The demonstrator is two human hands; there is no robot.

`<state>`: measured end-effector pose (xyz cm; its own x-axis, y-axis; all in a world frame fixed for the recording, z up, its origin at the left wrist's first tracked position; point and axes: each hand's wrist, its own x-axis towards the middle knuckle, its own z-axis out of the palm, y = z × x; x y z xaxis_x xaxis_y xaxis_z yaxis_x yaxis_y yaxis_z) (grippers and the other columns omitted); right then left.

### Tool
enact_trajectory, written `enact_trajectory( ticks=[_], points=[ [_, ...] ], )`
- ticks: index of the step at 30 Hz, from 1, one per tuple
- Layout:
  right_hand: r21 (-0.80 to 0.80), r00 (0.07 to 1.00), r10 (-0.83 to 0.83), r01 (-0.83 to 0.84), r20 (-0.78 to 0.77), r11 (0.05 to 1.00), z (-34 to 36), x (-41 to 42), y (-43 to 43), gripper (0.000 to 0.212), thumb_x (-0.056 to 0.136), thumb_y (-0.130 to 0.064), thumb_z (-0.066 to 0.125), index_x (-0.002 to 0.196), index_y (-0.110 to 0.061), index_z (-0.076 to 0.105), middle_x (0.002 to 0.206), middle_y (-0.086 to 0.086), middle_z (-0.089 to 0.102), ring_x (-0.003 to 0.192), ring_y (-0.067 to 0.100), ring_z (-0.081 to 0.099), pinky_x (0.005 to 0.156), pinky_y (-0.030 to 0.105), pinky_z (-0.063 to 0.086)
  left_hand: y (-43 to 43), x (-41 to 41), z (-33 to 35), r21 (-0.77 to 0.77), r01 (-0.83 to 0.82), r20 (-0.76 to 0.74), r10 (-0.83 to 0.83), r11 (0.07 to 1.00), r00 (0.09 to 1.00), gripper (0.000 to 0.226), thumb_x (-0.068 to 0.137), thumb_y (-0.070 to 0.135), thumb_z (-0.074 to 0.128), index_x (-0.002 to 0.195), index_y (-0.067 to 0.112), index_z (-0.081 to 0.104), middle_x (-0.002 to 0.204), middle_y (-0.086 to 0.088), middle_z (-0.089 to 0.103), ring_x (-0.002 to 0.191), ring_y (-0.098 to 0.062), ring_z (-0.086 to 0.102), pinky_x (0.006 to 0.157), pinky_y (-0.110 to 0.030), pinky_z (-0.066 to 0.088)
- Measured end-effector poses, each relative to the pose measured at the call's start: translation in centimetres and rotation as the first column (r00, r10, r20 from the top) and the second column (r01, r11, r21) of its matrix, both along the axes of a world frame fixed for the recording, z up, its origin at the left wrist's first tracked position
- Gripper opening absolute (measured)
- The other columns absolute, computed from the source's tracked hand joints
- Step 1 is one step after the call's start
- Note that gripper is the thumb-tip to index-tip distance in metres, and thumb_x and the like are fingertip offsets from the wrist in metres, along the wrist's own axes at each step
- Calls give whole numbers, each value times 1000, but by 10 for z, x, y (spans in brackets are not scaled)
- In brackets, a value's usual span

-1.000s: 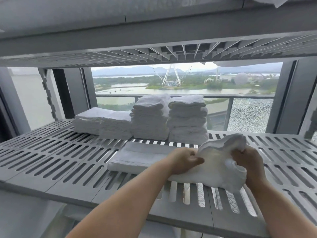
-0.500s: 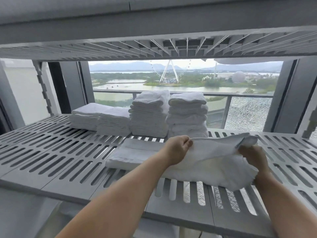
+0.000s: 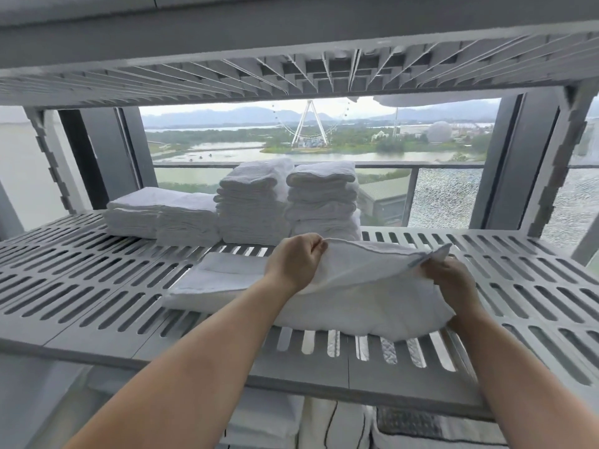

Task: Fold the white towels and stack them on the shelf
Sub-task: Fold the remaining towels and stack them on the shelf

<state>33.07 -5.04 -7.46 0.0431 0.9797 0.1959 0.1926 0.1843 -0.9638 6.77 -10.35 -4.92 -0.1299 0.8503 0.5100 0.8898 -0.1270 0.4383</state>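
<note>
Slatted grey shelf (image 3: 81, 286) under a second tier, window behind with a Ferris wheel (image 3: 308, 124) across the water. Near the front edge: left hand (image 3: 295, 260) fisted on one top corner of a white towel (image 3: 366, 296), right hand (image 3: 453, 283) pinching the other corner between thumb and fingers. Stretched between them now, top hem drawn into a nearly straight line, lower part sagging onto the slats. Bunched into a loose lump around the right hand a second ago; since then shaken out and pulled wide. Reads as the opening of a fold, not the end of one: corners found, cloth squared, nothing yet doubled over. Just under and left of the left wrist, a flat folded towel (image 3: 220, 277), partly covered by the held one. Beyond the knuckles, tall stacks (image 3: 256, 202) of folded towels side by side; further left, lower stacks (image 3: 139, 212). Likely next — bringing the two corners together, then onto one of those piles.
</note>
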Motion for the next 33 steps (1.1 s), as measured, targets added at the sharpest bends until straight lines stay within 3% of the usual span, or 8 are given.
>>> enact_trajectory(
  ticks=[7, 12, 16, 20, 23, 27, 30, 33],
  points=[
    [-103, 979, 42, -22, 200, 994, 19, 12, 7, 18, 89, 6, 52, 97, 16, 65, 74, 19, 63, 63, 23, 52, 61, 33, 40, -10, 2, -8, -153, 179, 70, -170, 972, 983, 42, 97, 45, 54, 64, 21, 49, 54, 9, 43, 56, -14, 42, 59, -34, 35],
    [-79, 954, 141, -124, 266, 989, 50, 5, 6, 23, 89, 5, 57, 102, 0, 75, 96, 21, 73, 79, 27, 65, 66, 30, 51, -22, -4, -22, -350, 310, -46, -347, 884, 937, 60, 78, 77, 56, 115, 31, 63, 114, 12, 59, 102, -9, 57, 90, -34, 47],
    [-75, 858, 233, -224, 458, 972, 64, -11, 4, 22, 83, 5, 64, 93, -10, 78, 86, 8, 74, 83, 24, 68, 73, 33, 55, -20, -11, -18, -381, 340, -113, -409, 860, 906, 41, 85, 47, 66, 119, 24, 63, 118, 5, 61, 109, -16, 57, 96, -38, 46],
    [55, 685, 3, -62, 729, 997, 62, -28, 23, 31, 86, -32, 72, 98, -3, 75, 99, 17, 72, 90, 31, 64, 75, 36, 48, -3, -29, 7, -207, -11, -441, -84, 978, 894, 25, 88, 42, 55, 100, 24, 68, 111, 0, 63, 110, -24, 59, 83, -35, 49],
    [56, 681, -132, 134, 720, 989, 53, -33, 35, 50, 83, -53, 68, 97, -5, 73, 96, 17, 71, 83, 29, 60, 69, 31, 39, 19, -37, 31, -59, -183, -502, 130, 981, 855, 31, 87, 49, 60, 99, 21, 70, 108, -1, 66, 103, -25, 63, 72, -31, 42],
    [61, 798, -240, 248, 553, 967, 41, -43, 46, 44, 87, -46, 60, 96, -5, 73, 99, 21, 71, 84, 34, 62, 69, 33, 38, 48, -30, 51, 253, -218, -578, 328, 943, 747, 29, 93, 39, 57, 103, 15, 70, 109, -8, 62, 102, -31, 60, 74, -37, 44],
    [73, 806, -293, 300, 514, 951, 37, -45, 53, 32, 91, -37, 52, 91, -9, 69, 102, 19, 72, 95, 36, 65, 75, 34, 45, 66, -28, 40, 276, -236, -563, 356, 932, 746, 21, 93, 22, 53, 111, 18, 63, 118, -8, 55, 110, -31, 53, 89, -42, 42],
    [56, 821, -334, 349, 463, 936, 26, -48, 56, 47, 91, -25, 53, 136, -10, 52, 116, 19, 69, 108, 36, 64, 91, 37, 49, 69, -34, 7, 240, -233, -524, 328, 942, 786, 27, 89, 16, 53, 116, 21, 56, 119, -7, 53, 110, -29, 53, 89, -43, 42]
  ],
)
